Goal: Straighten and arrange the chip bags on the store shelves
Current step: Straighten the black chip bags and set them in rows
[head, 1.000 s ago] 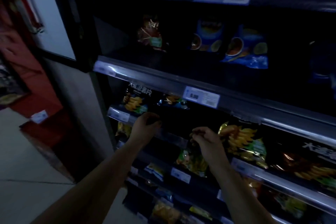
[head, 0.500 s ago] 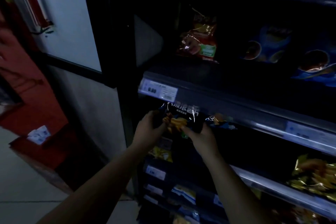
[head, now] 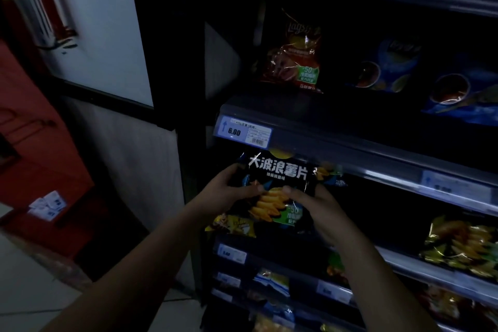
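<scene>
- Both hands have drawn the black chip bag (head: 280,188) clear of its shelf since a second ago.
- Left hand (head: 229,194) and right hand (head: 315,210) pinch it, thumbs across the front.
- Judging by the leaning bags, most straightening remains.

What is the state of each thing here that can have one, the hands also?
black chip bag: upright, held by both hands.
left hand: grips the bag's left edge.
right hand: grips the bag's right edge.
red chip bag: stands upright, untouched.
gold chip bag: slumped, untouched.
</scene>
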A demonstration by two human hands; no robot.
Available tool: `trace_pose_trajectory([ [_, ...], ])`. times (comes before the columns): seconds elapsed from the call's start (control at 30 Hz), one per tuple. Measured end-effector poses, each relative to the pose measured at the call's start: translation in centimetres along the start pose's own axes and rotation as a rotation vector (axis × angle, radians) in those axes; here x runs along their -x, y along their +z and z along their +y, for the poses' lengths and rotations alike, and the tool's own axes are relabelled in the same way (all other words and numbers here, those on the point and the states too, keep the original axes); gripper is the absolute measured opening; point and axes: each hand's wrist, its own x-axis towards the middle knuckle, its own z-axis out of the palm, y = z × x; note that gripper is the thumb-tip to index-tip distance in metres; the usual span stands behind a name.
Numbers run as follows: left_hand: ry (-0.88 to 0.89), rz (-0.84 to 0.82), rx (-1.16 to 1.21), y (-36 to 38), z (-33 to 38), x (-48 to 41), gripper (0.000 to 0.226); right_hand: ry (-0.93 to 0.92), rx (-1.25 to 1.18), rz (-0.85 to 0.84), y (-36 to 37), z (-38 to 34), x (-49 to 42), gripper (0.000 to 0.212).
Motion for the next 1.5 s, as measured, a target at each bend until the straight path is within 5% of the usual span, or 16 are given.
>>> trace_pose_trajectory([
  [0.2,-0.103,-0.115,0.068,2.3,-1.4,3.0,0.049,0.087,-0.112,-0.059,-1.7,0.4,4.1,0.027],
  [0.37,-0.155,-0.128,-0.007,4.8,-2.0,4.8,0.059,0.117,-0.121,-0.04,-3.3,1.5,7.2,0.1],
  [0.5,-0.097,0.059,0.095,6.8,-0.2,5.2,0.051,0.108,-0.05,-0.117,-6.1,3.3,8.5,0.091],
  [0.6,-0.025,0.216,0.115,8.0,0.8,4.5,0.069,0.108,-0.003,-0.153,-7.7,4.6,9.0,0.11],
  [0.73,0.043,0.256,0.086,9.5,1.9,4.2,0.026,0.11,0.019,-0.104,-9.4,4.8,10.0,0.099],
  [0.83,0.012,0.184,0.169,10.1,2.4,4.1,0.018,0.069,0.028,-0.094,-10.6,4.3,11.0,0.092],
  [0.97,-0.102,0.132,0.261,11.0,2.6,3.9,0.027,0.074,0.035,-0.061,-11.8,4.5,11.5,0.135],
  [1.17,-0.057,0.142,0.296,10.4,1.0,3.1,0.043,0.098,0.043,0.038,-11.5,4.2,11.4,0.164],
  [1.27,-0.12,0.032,0.185,9.8,0.3,2.9,0.066,0.123,-0.069,0.112,-10.6,3.7,10.1,0.148],
  [1.37,-0.218,-0.209,-0.15,9.5,-0.9,3.2,0.057,0.082,-0.081,0.167,-9.5,3.3,8.1,0.141],
  [1.43,-0.167,-0.222,-0.329,9.0,-1.7,2.8,0.067,0.06,-0.034,0.158,-8.5,2.2,7.2,0.141],
  [1.5,-0.103,-0.124,-0.301,8.1,-1.4,2.0,0.052,0.059,0.02,0.146,-7.6,1.3,6.5,0.13],
])
